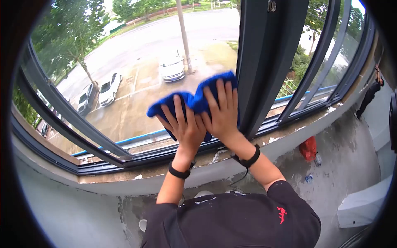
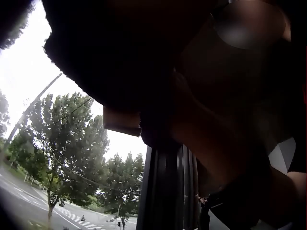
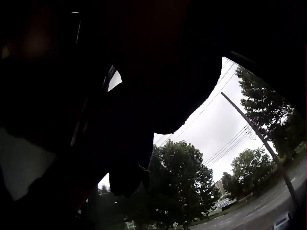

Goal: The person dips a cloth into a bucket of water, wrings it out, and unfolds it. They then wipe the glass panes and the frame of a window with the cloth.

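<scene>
A blue cloth (image 1: 200, 101) lies bunched against the large window pane (image 1: 140, 53), with a fold between its two halves. My left hand (image 1: 188, 130) presses its left half to the glass, fingers spread and mostly straight. Beside it, my right hand (image 1: 223, 115) rests on the right half, fingers extended upward, close to the dark window frame (image 1: 264, 62). The thumbs nearly meet in the middle. In both wrist views the cloth and hands are dark silhouettes against the bright outdoors, so finger detail is hidden there.
Below the window runs a sill (image 1: 215, 156) with peeling paint. On the floor to the right are a red bag (image 1: 307, 149) and a clear plastic bottle (image 1: 318, 160). Another person (image 1: 370, 97) stands farther along the wall. Parked cars (image 1: 109, 89) are outside.
</scene>
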Demonstrator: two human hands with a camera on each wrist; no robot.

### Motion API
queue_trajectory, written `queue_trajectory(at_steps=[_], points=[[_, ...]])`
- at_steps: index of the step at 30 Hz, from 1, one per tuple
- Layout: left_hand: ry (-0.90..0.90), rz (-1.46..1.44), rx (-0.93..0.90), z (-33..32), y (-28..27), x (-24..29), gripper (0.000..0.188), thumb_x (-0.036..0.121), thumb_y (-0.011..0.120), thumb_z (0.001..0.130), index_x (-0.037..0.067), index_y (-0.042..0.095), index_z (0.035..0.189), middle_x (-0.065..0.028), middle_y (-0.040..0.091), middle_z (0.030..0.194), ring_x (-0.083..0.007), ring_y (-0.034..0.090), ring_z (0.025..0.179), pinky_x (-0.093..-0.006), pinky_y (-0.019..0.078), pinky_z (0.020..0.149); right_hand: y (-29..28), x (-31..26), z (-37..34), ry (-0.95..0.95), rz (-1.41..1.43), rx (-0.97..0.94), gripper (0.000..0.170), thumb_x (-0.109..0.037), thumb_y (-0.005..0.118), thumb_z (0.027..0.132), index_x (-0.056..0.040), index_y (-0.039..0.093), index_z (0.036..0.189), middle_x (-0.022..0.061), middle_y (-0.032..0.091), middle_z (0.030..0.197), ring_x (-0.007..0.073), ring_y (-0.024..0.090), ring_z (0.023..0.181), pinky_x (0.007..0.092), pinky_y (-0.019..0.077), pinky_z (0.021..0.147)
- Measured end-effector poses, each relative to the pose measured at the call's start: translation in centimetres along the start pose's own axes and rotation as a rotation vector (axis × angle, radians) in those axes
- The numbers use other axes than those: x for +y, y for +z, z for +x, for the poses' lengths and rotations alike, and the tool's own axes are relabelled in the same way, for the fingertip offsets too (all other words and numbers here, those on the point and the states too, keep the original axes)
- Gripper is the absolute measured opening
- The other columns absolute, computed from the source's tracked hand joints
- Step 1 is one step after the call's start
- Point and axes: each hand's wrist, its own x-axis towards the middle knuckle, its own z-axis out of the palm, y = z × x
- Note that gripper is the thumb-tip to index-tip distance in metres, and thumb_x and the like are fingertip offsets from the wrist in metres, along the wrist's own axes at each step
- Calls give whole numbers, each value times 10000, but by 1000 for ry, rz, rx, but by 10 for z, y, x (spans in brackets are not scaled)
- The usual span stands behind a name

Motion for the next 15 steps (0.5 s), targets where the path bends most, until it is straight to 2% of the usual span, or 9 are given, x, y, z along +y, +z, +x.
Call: queue_trajectory(at_steps=[6,7,8,10,12,15], points=[[-19,24,-191,-135,23,-6,350,222,609,881,25,597,1170,-181,308,1573,-541,156,1452,-751,89,1113,40,8,-126,34,126,-113,587,-278,609,874,-179,499,1442,187,376,1534,435,358,1383,603,245,1118],[-2,43,-247,-144,21,-10,343,233,614,867,50,605,1157,-172,307,1577,-536,154,1454,-762,87,1109,44,10,-138,37,160,-123,578,-255,606,883,-142,495,1439,210,347,1547,454,297,1417,619,196,1134],[-7,64,-250,-141,18,-15,343,233,614,867,50,605,1157,-172,307,1577,-536,154,1454,-762,87,1109,46,10,-144,40,192,-132,570,-233,603,892,-105,492,1437,234,319,1559,473,235,1451,635,148,1150],[66,39,-187,-120,19,-26,358,253,603,871,79,610,1184,-173,320,1572,-528,152,1458,-759,90,1111,39,8,-121,41,236,-115,583,-225,611,888,-101,491,1445,230,314,1564,476,206,1463,627,104,1161],[87,112,-107,-74,16,-26,405,307,569,889,89,606,1229,-184,370,1540,-529,174,1451,-760,90,1110,29,4,-79,58,230,-36,578,-257,612,878,-160,509,1438,191,379,1539,434,351,1394,619,200,1120],[96,137,-1,15,3,-18,434,341,555,904,59,606,1229,-191,398,1527,-532,223,1431,-730,114,1111,5,-5,8,62,322,103,552,-238,604,865,-143,549,1406,198,388,1534,426,345,1407,606,154,1137]])
